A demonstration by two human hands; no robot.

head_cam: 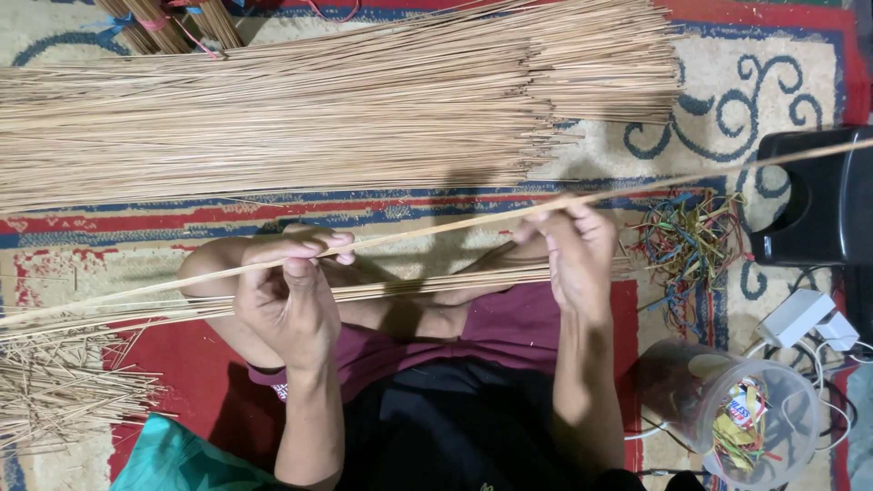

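Seated person, legs crossed on a patterned rug (109, 223). Both hands work one long thin stick (436, 227), which runs slantwise across the lap, from low beyond the left hand to high over the black stool (818, 195).

Left hand (289, 295): grip clenched on the stick, fingertips pinching it above the knee. Right hand (575, 250): grip also pinched on the same stick, further along toward the stool.

Landmark: the lap.
- Beyond the lap: large loose heap of sticks (318, 109), laid parallel, by far the biggest share.
- Past that heap, at the frame's top edge: a few tied bundles (164, 23) with coloured ties.
- On the lap, under the held stick: small gathered sheaf (409, 289), thin.
- Left of the lap: short broken scraps (73, 382).
- Right of the lap: tangle of coloured bands (687, 241); nearer, a clear jar (746, 414) holding more.

Judgement: early stage. Few bundles tied, sheaf small, most sticks unhandled.
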